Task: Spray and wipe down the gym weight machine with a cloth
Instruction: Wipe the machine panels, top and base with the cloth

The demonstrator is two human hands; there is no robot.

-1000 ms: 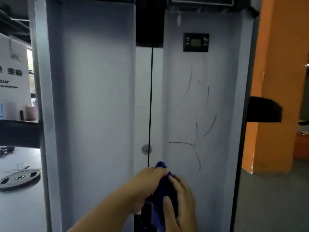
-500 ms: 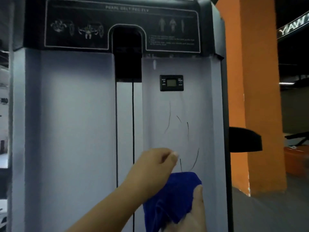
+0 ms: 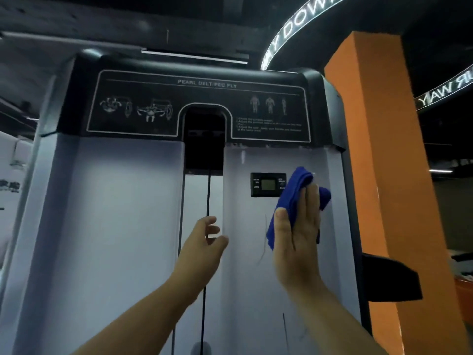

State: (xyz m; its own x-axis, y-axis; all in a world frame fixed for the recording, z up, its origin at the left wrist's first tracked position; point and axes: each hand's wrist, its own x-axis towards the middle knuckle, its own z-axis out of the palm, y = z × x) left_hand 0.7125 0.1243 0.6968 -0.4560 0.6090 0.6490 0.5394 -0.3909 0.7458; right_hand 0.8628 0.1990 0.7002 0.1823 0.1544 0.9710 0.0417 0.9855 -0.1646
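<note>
Cloth (image 3: 297, 198): blue, folded, flat against the machine's (image 3: 122, 226) right white panel, at 3 o'clock of the small display (image 3: 267, 185), overlapping its right edge.
Right hand (image 3: 300, 237): fingers straight, pressing the cloth to the panel.
Left hand (image 3: 204, 239): grip loose, spread, holding nothing, before the cable (image 3: 207, 198).
Pillar (image 3: 378, 175): orange, 3 o'clock of the machine.

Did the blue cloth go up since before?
Yes. The blue cloth has moved up: before it sat well below the little black display, now the right hand presses it beside the display's right edge.
</note>
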